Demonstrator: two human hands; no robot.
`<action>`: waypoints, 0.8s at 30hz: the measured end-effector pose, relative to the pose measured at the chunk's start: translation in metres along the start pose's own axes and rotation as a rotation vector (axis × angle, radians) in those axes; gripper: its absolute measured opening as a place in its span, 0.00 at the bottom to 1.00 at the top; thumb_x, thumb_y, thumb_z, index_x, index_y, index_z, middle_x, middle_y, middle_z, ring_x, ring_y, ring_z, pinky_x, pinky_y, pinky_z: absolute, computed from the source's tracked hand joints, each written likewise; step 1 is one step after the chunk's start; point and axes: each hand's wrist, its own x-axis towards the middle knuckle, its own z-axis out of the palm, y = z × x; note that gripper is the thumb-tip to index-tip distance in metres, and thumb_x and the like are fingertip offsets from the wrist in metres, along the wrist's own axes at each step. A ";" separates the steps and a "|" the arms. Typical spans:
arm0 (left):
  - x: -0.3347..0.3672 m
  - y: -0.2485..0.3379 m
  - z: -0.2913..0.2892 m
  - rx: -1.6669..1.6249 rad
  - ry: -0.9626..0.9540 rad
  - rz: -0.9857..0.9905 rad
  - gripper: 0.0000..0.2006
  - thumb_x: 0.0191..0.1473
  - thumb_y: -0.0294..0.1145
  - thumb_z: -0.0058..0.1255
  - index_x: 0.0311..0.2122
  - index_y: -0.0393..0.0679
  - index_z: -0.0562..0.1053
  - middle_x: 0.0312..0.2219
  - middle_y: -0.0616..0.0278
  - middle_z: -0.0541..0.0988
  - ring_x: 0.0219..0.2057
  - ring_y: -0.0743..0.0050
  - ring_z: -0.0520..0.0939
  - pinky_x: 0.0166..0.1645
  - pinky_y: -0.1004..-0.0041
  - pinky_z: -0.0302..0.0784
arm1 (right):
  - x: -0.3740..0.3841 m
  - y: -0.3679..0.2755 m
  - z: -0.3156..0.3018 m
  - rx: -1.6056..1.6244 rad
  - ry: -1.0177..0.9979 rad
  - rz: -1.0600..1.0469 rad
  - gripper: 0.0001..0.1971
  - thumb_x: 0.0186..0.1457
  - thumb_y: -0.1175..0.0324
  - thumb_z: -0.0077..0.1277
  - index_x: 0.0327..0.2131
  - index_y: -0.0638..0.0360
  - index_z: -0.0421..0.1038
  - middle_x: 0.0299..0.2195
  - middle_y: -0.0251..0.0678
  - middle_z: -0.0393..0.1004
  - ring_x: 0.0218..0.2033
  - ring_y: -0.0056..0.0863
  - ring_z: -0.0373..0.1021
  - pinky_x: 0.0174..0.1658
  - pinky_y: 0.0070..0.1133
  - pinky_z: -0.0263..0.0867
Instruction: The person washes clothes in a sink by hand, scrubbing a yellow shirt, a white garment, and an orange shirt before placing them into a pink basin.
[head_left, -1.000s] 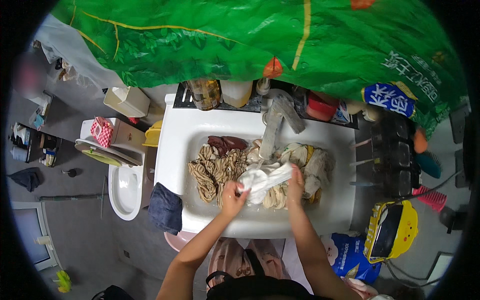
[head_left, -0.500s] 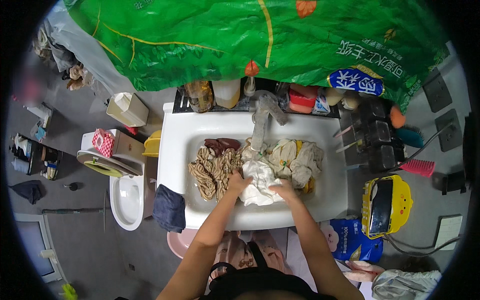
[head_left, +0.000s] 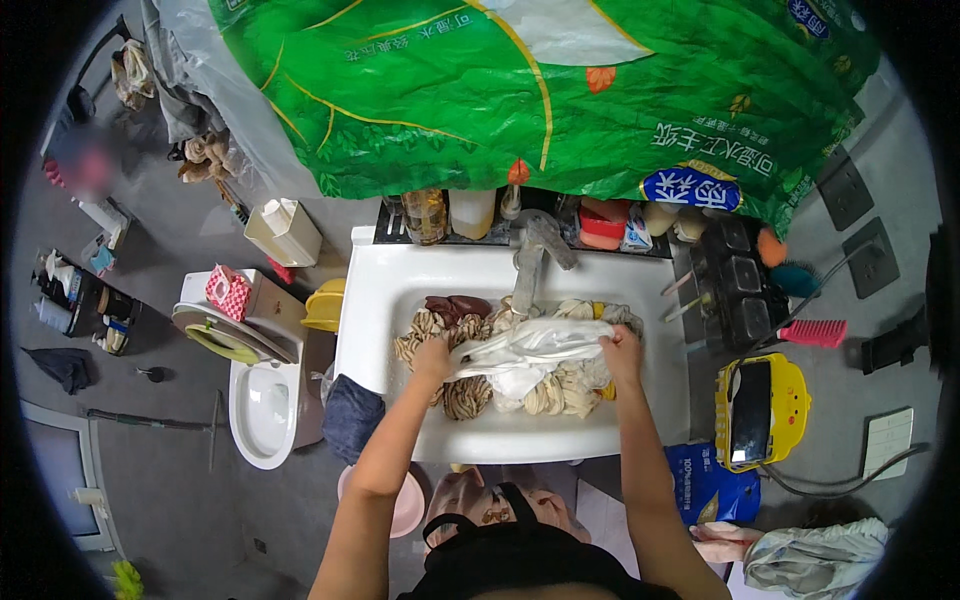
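A white wet garment (head_left: pixel 535 345) is stretched sideways over the white sink (head_left: pixel 370 290). My left hand (head_left: pixel 432 358) is closed on its left end, and my right hand (head_left: pixel 621 350) grips its right end. Underneath and around it lie other wet clothes: brown striped cloth (head_left: pixel 466 397) by my left hand, a dark maroon piece (head_left: pixel 458 307) at the back left, and cream cloth (head_left: pixel 565 392) toward the right. The grey faucet (head_left: pixel 530 265) hangs over the back of the basin, just behind the white garment. Whether water runs from it I cannot tell.
A large green plastic package (head_left: pixel 480 110) overhangs the sink's back ledge, where bottles (head_left: pixel 471 212) and a red soap box (head_left: pixel 602 222) stand. A dark blue cloth (head_left: pixel 352 418) drapes the left front corner. On the right are a black rack (head_left: pixel 738 280) and a yellow phone holder (head_left: pixel 790 405).
The white garment went from a bunched heap to a stretched strip above the other clothes. My hands have moved apart, left hand leftward and right hand rightward, and both grip its ends.
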 end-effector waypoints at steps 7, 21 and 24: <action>0.010 -0.014 -0.011 -1.399 -0.239 -0.409 0.10 0.45 0.31 0.42 0.34 0.43 0.68 0.26 0.68 0.72 0.28 0.75 0.73 0.33 0.78 0.67 | -0.027 0.005 0.044 0.414 -0.177 -0.119 0.05 0.45 0.75 0.48 0.27 0.61 0.63 0.19 0.29 0.66 0.20 0.15 0.62 0.22 0.14 0.57; -0.048 0.099 -0.034 -2.073 -0.210 -0.461 0.13 0.49 0.33 0.45 0.39 0.39 0.64 0.32 0.61 0.71 0.33 0.73 0.74 0.37 0.76 0.70 | -0.085 -0.009 0.129 0.219 -0.074 -0.421 0.35 0.35 0.74 0.54 0.50 0.61 0.51 0.46 0.45 0.58 0.48 0.34 0.57 0.49 0.25 0.54; -0.038 0.110 -0.037 -2.400 -0.203 -0.298 0.16 0.49 0.33 0.43 0.42 0.36 0.63 0.39 0.55 0.70 0.40 0.63 0.72 0.47 0.67 0.65 | -0.033 0.044 0.193 0.340 -0.146 -0.371 0.37 0.31 0.62 0.57 0.48 0.63 0.54 0.39 0.50 0.64 0.43 0.45 0.61 0.45 0.33 0.56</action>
